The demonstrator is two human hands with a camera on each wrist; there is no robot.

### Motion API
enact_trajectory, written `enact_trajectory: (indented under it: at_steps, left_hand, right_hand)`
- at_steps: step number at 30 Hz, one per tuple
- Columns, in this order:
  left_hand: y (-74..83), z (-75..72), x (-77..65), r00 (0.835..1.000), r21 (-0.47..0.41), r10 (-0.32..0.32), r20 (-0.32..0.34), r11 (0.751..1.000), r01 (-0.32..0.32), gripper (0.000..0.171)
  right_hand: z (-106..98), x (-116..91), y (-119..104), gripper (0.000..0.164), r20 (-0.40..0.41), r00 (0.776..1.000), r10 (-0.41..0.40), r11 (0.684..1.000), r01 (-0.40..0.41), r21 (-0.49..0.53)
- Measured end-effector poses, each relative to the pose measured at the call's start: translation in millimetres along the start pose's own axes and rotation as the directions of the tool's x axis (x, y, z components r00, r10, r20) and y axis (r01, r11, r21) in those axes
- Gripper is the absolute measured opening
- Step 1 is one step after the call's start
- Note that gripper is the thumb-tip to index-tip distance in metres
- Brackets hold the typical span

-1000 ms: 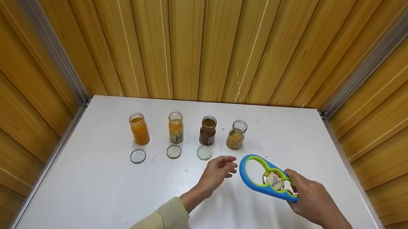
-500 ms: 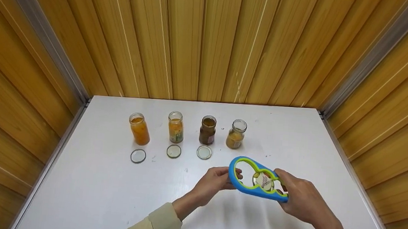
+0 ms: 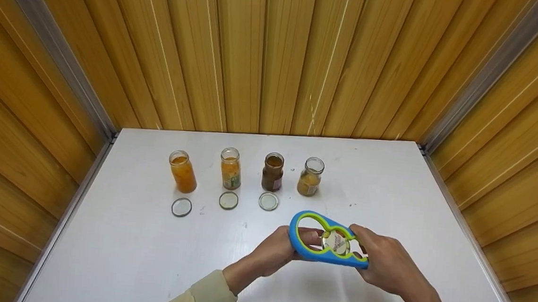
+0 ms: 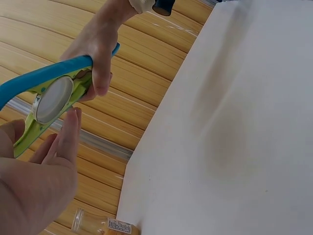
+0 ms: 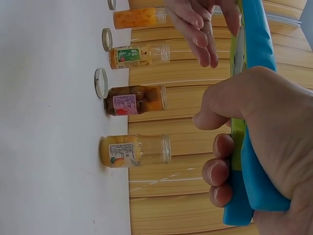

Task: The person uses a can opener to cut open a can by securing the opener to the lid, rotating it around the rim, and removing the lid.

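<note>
My right hand (image 3: 387, 261) grips the narrow end of a blue and green jar opener (image 3: 323, 257), held tilted above the white table. A round metal lid (image 3: 336, 242) sits in the opener's middle opening, printed side up; its pale underside shows in the left wrist view. My left hand (image 3: 269, 251) is under the opener's wide end, palm up, with loosely extended fingers (image 4: 69, 134) reaching just below the lid. Part of those fingers shows through the large opening. Nearest beyond the hands stands an uncovered glass jar of yellow fruit (image 3: 309, 184).
Left of it in a row stand an uncovered dark brown jar (image 3: 272, 177), a labelled orange jar (image 3: 231, 173) and a plain orange jar (image 3: 184, 176). Lids lie before them: right (image 3: 269, 201), middle (image 3: 228, 200) and left (image 3: 181, 207). Wood-patterned walls (image 3: 275, 56) enclose the table (image 3: 148, 256).
My right hand has carried the opener and lid left and slightly down. The left hand has moved down from beside the opener to under its wide end. The jars have stayed put.
</note>
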State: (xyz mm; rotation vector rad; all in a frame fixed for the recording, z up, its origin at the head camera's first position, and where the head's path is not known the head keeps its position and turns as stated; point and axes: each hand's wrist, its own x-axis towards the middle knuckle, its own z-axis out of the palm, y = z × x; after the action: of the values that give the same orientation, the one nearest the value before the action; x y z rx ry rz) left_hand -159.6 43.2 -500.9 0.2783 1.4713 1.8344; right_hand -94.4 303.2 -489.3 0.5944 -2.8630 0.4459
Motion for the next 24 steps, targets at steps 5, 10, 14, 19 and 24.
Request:
enact_trajectory:
  at_steps: [5,10,14,19,24]
  left_hand:
    - [-3.3,0.5,-1.0,0.997,-0.017,0.006,0.082,1.000,-0.005,0.053]
    - [-7.5,-0.2,-0.8,0.995,-0.057,0.019,0.097,0.998,-0.013,0.057]
    - [-9.8,-0.5,-1.0,0.994,-0.071,0.017,0.111,0.997,-0.009,0.054]
    - [-14.7,-1.3,-0.8,0.987,-0.093,0.037,0.159,0.995,-0.022,0.052]
    - [-16.8,-1.7,-2.8,0.982,-0.117,0.045,0.182,0.993,-0.024,0.051]
  right_hand:
    - [2.2,0.1,-2.9,0.077,0.006,1.000,0.000,1.000,0.000,0.011]
    - [5.0,0.3,-6.5,0.074,0.014,1.000,-0.005,1.000,0.005,0.024]
    - [7.2,0.5,-8.3,0.072,0.026,1.000,-0.009,0.999,0.008,0.042]
    - [10.6,0.6,-9.5,0.071,0.020,0.999,-0.031,0.999,0.031,0.036]
    - [14.7,0.7,-10.8,0.071,0.011,0.999,-0.053,0.998,0.052,0.047]
